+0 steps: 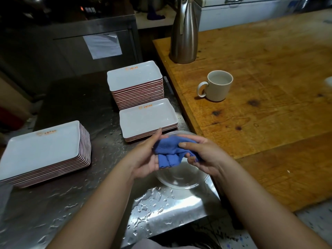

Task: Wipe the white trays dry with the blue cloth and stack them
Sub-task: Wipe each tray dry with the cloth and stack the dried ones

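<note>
**Two hands bunch up a blue cloth over a clear bowl**

Both hands hold the soft blue cloth [171,151] in front of the person. The left hand [145,157] is cupped under one end, with its fingers reaching up along the cloth. The right hand [201,155] curls round the other end, and its thumb presses on top. The cloth is scrunched into a lump between them.

Just under the hands sits a round clear bowl [181,178] on the wet shiny metal surface [152,212]. Drops of water lie all over this surface.

There are three piles of flat white trays with red edges. A short pile of white trays [147,117] sits just behind the bowl. A tall pile of white trays [134,78] stands right behind the short one. A third pile of white trays [41,151] lies far to the left, well apart from the hands.

To the right is a brown wooden surface [269,87]. On it stand a cream mug with a handle [216,85] and a tall silver metal jug [185,33], apart from each other.
</note>
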